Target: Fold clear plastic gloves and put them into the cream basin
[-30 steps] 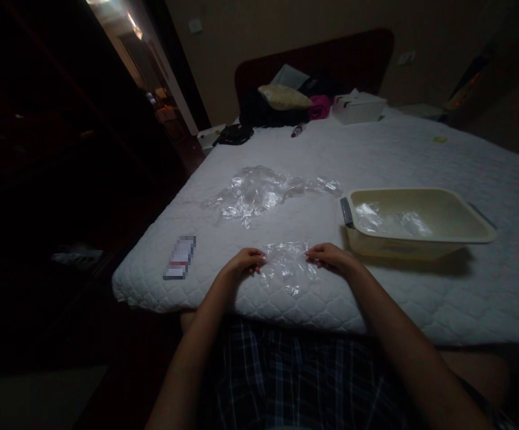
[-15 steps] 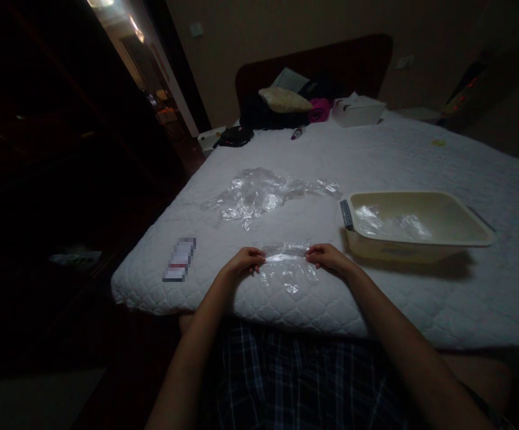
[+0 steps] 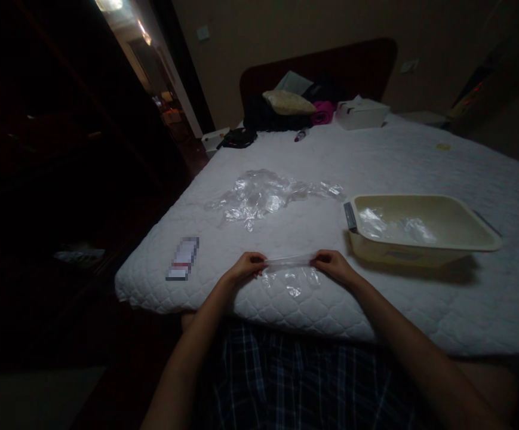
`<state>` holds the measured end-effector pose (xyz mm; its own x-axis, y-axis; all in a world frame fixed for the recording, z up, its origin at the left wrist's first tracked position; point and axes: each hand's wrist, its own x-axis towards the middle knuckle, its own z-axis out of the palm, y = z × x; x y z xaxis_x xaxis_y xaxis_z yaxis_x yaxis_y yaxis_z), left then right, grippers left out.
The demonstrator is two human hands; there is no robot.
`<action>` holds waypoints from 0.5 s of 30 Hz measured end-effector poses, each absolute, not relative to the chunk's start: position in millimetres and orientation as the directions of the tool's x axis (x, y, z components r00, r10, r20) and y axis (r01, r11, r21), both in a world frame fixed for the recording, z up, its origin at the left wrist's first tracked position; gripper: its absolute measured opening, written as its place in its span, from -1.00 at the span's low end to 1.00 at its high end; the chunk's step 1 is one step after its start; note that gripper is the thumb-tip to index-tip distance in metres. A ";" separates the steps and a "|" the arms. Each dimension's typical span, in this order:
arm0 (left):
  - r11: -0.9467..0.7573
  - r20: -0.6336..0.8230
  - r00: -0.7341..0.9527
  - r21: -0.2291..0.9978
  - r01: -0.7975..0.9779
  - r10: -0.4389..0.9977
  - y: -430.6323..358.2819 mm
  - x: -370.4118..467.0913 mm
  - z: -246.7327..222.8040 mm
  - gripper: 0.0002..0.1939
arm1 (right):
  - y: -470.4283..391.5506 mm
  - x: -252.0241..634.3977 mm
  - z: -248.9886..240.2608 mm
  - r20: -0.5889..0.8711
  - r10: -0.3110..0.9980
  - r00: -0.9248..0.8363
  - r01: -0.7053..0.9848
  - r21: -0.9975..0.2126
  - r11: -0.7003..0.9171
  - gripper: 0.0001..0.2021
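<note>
A clear plastic bag (image 3: 291,277) lies near the front edge of the bed, its far edge folded into a narrow band. My left hand (image 3: 249,264) pinches the left end of that band. At the right end, my right hand (image 3: 328,263) grips it between thumb and fingers. Beyond my hands, a loose heap of clear plastic bags (image 3: 259,194) is spread on the quilted bedding. To the right stands a cream plastic basin (image 3: 424,251) with grey handles, and some clear plastic (image 3: 415,229) lies inside it.
A flat rectangular item (image 3: 183,258), blurred out, lies left of my hands on the white bed (image 3: 389,304). Towards the headboard (image 3: 358,60) are a white box (image 3: 362,113), a magenta roll (image 3: 322,112), a pillow (image 3: 288,102) and a dark bag (image 3: 240,138).
The far part of the plastic bag has been folded over towards me, so the band between my hands is narrower. Both hands keep their hold. The view has shifted slightly.
</note>
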<state>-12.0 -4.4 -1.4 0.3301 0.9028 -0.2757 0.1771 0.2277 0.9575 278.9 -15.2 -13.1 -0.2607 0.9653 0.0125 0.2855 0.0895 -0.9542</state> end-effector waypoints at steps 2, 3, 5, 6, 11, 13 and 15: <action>0.209 -0.255 0.314 0.963 0.172 0.915 -5.4 -12.0 -4.9 -0.74 | -18.1 279.4 -15.9 0.041 0.971 -0.236 0.318 -0.941 0.117 -0.74; 0.204 -0.246 0.299 0.965 0.166 0.922 -5.9 -11.8 -6.6 -0.76 | -19.7 279.6 -16.8 0.055 0.972 -0.229 0.335 -0.933 0.131 -0.75; 0.200 -0.237 0.260 0.967 0.159 0.936 -6.5 -11.2 -9.2 -0.77 | -22.9 279.6 -16.9 0.076 0.972 -0.224 0.372 -0.915 0.157 -0.76; 0.201 -0.237 0.246 0.966 0.160 0.940 -6.7 -11.0 -10.1 -0.77 | -24.5 279.5 -16.0 0.084 0.971 -0.224 0.390 -0.905 0.168 -0.78; 0.208 -0.234 0.246 0.970 0.126 0.941 -8.5 -11.1 -7.2 -0.71 | -30.6 279.0 -10.3 0.166 0.956 -0.240 0.436 -0.862 0.259 -0.86; 0.218 -0.231 0.264 0.973 0.078 0.936 -10.4 -11.3 -3.7 -0.69 | -32.0 278.8 -9.9 0.213 0.944 -0.252 0.450 -0.838 0.309 -0.87; 0.229 -0.230 0.268 0.973 0.033 0.936 -12.4 -11.2 -0.4 -0.68 | -33.2 278.5 -10.1 0.255 0.927 -0.275 0.456 -0.814 0.359 -0.86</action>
<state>-11.2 -12.4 -0.4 0.2677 0.9357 -0.2296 0.0331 0.2292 0.9728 278.5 -33.2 -10.1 -0.2746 0.9272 0.2546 0.4560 0.3587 -0.8145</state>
